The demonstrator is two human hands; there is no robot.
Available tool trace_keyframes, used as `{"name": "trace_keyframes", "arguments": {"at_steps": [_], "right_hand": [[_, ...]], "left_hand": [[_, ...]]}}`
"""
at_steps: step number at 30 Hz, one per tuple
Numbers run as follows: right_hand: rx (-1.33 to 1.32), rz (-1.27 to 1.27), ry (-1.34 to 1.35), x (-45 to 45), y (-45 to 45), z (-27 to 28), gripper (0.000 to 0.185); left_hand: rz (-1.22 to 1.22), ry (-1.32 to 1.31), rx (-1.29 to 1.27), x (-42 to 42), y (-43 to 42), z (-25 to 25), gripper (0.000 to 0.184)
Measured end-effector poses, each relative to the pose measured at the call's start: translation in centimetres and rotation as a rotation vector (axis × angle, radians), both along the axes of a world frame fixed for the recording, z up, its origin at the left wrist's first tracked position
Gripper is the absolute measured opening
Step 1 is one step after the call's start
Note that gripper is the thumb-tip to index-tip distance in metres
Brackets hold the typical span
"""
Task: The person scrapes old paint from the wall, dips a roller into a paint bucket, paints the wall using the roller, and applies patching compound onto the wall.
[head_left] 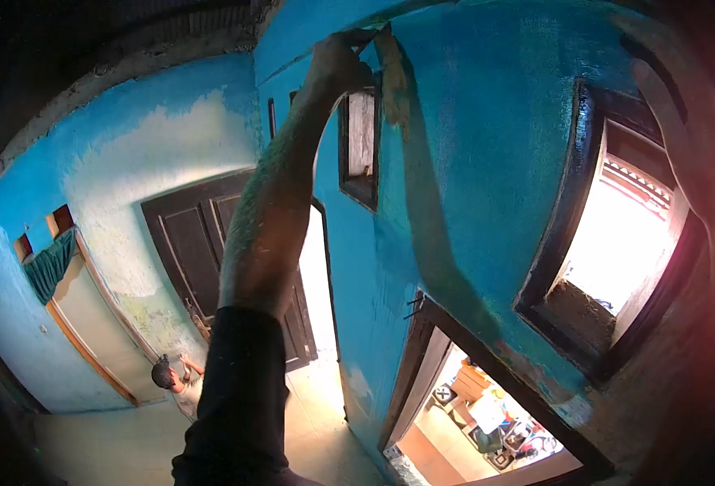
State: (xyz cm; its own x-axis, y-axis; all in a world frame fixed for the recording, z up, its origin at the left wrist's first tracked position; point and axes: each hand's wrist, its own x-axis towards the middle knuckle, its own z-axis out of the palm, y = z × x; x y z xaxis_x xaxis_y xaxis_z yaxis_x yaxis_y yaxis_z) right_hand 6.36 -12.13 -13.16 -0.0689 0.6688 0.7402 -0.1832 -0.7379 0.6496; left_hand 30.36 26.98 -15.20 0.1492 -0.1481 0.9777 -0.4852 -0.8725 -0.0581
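Note:
My left hand (341,66) is raised at the end of a dark-sleeved arm, high against the blue wall (487,154). Its fingers are closed around a slim dark tool that looks like a paintbrush (365,39). The tip meets the wall just below a ledge line, and the grip hides most of the tool. The arm's shadow falls on the wall to the right. At the far right edge, part of my right hand (667,109) shows near the upper window frame, blurred and distorted. Its fingers cannot be made out.
A narrow dark-framed opening (359,146) lies below my left hand. A larger window (616,235) is at right. Below it, a doorway frame (422,364) opens on a cluttered room. A dark door (203,243) stands at left; another person (185,389) is beneath.

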Motion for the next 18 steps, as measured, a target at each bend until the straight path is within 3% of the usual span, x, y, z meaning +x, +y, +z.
{"name": "trace_keyframes", "arguments": {"at_steps": [3,4,5,6,9,12,13,16,18], "right_hand": [[0.007,0.015,-0.004,-0.4,-0.1,-0.1,0.050],[0.011,0.017,-0.003,-0.6,-0.2,-0.2,0.050],[0.014,0.016,-0.005,-0.6,-0.2,-0.3,0.050],[0.017,0.010,-0.003,-0.7,-0.4,-0.1,0.050],[0.016,0.003,0.002,-0.5,-0.3,0.0,0.050],[0.008,0.010,0.012,-0.7,0.1,-0.1,0.050],[0.015,0.015,0.017,-0.7,0.1,-0.1,0.050],[0.004,0.021,0.018,-0.7,0.4,-0.1,0.049],[0.004,0.018,0.012,-0.9,0.3,0.1,0.049]], "left_hand": [[-0.118,0.081,-0.012,-2.9,-2.1,-4.3,0.048],[-0.053,-0.119,0.064,-2.9,-2.8,-7.2,0.052],[-0.096,-0.142,0.056,-2.5,-2.8,-7.6,0.053],[-0.139,-0.164,0.037,-2.1,-2.6,-7.7,0.054],[-0.024,-0.027,-0.001,0.1,-0.8,-0.4,0.052],[-0.088,-0.046,0.027,-0.6,-1.0,-1.2,0.051],[-0.061,0.062,0.016,-3.1,-2.2,-3.3,0.051],[-0.176,0.005,-0.064,-3.7,-3.4,-10.8,0.055],[-0.092,0.036,0.002,-3.1,-2.5,-7.2,0.054]]}}
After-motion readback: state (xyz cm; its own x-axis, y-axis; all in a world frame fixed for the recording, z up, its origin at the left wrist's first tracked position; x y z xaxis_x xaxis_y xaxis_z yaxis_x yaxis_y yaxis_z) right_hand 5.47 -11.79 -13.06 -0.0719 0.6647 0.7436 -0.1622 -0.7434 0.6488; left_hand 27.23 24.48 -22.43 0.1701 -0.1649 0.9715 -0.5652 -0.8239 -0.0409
